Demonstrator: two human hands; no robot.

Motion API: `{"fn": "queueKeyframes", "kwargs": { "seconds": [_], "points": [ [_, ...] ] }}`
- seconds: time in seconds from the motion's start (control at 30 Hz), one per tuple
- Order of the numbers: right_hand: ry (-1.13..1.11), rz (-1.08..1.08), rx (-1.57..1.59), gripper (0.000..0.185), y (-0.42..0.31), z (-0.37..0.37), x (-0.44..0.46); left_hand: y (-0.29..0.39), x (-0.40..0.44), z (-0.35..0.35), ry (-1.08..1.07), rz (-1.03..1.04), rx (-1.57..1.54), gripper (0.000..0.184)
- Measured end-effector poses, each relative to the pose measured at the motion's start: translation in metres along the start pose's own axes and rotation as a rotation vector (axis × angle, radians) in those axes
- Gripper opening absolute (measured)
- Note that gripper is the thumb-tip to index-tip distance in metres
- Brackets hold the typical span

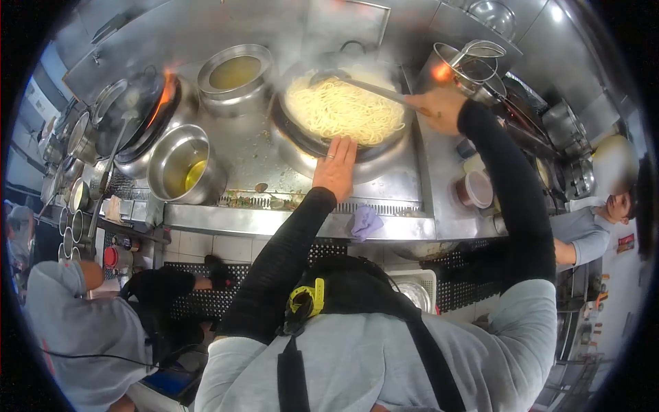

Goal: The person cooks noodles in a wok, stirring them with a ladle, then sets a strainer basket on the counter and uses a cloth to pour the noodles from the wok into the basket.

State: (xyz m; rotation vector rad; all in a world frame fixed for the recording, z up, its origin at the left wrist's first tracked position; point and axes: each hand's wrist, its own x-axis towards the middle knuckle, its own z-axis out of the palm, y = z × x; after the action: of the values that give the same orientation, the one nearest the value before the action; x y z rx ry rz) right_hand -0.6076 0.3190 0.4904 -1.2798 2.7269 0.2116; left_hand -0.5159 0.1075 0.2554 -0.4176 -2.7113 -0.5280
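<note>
A large wok (401, 137) full of pale noodles (343, 113) sits on the burner in front of me, with steam rising round it. My left hand (336, 168) is at the wok's near rim, back of the hand up and fingers pressed together. Its thumb and whatever lies under the palm are hidden. My right hand (439, 110) is closed round the end of a long-handled ladle (374, 89). The ladle's dark bowl rests among the noodles at the wok's far left.
Left of the wok stand a pot of liquid (237, 72) and a pot with yellow oil (192, 168). Flame (165, 96) burns beside another wok. A purple cloth (366, 222) lies on the front edge. Co-workers (96, 329) stand left and right.
</note>
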Motion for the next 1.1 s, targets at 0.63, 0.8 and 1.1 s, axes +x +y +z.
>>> {"fn": "queueKeyframes", "kwargs": {
  "seconds": [0.63,0.8,1.1],
  "points": [
    [0.045,0.371,0.202,0.065,-0.115,0.08,-0.198,-0.002,0.001,0.003,0.153,0.097,-0.107,0.065],
    [0.118,0.418,0.224,0.063,-0.112,0.105,-0.21,-0.001,0.002,0.001,0.163,0.122,-0.079,0.066],
    [0.2,0.473,0.255,0.062,-0.087,0.139,-0.192,0.003,0.004,-0.005,0.157,0.12,-0.074,0.063]
  ]
}}
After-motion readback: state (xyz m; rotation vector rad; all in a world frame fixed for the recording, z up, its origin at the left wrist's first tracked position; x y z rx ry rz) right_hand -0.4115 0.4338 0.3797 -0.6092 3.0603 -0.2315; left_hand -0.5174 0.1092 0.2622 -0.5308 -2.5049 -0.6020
